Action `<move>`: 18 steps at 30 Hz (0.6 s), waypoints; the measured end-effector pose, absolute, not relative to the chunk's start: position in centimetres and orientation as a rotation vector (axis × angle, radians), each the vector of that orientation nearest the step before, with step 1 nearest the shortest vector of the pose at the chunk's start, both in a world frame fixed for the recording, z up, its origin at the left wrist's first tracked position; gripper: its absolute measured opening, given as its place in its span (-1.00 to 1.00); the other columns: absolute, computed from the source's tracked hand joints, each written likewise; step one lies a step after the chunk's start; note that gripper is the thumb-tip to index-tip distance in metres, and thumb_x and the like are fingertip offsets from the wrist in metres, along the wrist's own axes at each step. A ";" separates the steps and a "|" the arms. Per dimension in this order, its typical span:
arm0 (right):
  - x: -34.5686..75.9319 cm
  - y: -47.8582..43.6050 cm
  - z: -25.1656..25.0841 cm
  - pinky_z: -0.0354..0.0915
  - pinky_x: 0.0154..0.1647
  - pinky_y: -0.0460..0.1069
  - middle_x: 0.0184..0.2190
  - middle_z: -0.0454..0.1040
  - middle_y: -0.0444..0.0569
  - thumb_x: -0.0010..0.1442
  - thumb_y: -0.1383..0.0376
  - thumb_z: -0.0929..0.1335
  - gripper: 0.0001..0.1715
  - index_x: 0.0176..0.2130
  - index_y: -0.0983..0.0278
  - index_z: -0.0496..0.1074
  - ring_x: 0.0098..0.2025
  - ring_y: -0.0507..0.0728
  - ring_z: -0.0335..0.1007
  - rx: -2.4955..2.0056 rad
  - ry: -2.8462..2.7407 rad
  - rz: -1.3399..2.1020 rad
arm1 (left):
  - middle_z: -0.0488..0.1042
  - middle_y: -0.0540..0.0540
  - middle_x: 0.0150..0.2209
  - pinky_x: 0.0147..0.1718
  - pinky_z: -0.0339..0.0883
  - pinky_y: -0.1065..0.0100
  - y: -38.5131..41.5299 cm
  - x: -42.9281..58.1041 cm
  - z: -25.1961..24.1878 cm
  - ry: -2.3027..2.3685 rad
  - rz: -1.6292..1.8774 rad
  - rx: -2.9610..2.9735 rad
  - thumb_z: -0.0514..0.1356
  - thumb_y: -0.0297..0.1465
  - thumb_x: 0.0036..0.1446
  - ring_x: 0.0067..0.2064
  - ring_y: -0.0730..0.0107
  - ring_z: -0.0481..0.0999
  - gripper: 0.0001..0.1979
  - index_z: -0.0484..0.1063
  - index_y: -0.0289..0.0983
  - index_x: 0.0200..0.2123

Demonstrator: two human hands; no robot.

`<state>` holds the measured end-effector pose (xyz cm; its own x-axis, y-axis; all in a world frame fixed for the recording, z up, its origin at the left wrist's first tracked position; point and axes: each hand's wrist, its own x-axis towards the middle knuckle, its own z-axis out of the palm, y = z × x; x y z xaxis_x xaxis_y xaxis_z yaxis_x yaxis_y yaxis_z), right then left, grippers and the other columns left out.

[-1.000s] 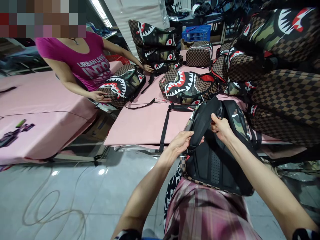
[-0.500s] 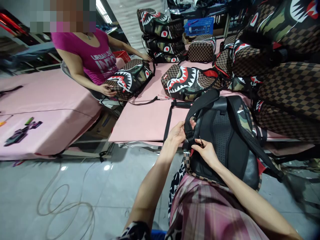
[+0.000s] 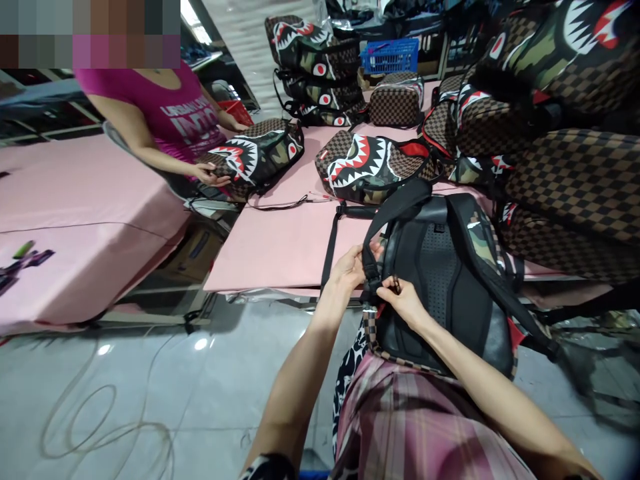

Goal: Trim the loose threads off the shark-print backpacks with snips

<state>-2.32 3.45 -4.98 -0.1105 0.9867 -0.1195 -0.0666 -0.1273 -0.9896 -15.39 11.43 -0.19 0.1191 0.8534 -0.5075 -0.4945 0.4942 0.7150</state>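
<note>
A black backpack (image 3: 440,280) with a mesh back panel, checkered trim and camouflage straps rests on my lap, leaning against the edge of the pink table (image 3: 295,247). My left hand (image 3: 350,267) is closed on its left shoulder strap (image 3: 387,217) near the lower buckle. My right hand (image 3: 403,300) pinches the same strap just below, at the buckle. The strap runs up in an arc to the top of the backpack.
A shark-mouth backpack (image 3: 373,167) lies on the table beyond mine. More checkered and camouflage backpacks are piled at the right (image 3: 565,133) and at the back (image 3: 315,67). A person in a pink shirt (image 3: 170,120) handles another shark backpack (image 3: 255,157). A blue basket (image 3: 390,57) stands behind. Cable loops (image 3: 100,427) lie on the floor.
My right hand came down from the top of the backpack to the strap's lower buckle. The backpack now stands more upright, its back panel facing me. The other person drew an arm back.
</note>
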 end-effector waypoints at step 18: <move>7.1 3.2 -3.2 -0.22 -0.80 -0.16 -0.74 0.16 -0.31 -0.28 0.35 0.51 -0.60 -0.38 0.31 0.36 -0.75 -0.13 -0.13 -1.375 -0.537 1.348 | 0.47 -0.33 -0.14 -0.28 0.36 0.22 -2.6 -7.7 -2.2 1.335 0.088 2.458 0.02 -0.52 0.14 -0.14 0.10 0.44 -0.56 0.23 -0.44 0.12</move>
<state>7.08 3.18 -3.16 0.2540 0.8750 -0.4122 -0.3520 -0.3133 -0.8820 -7.66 -2.57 -2.15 0.5564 0.8240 -0.1066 0.8028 -0.5001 0.3247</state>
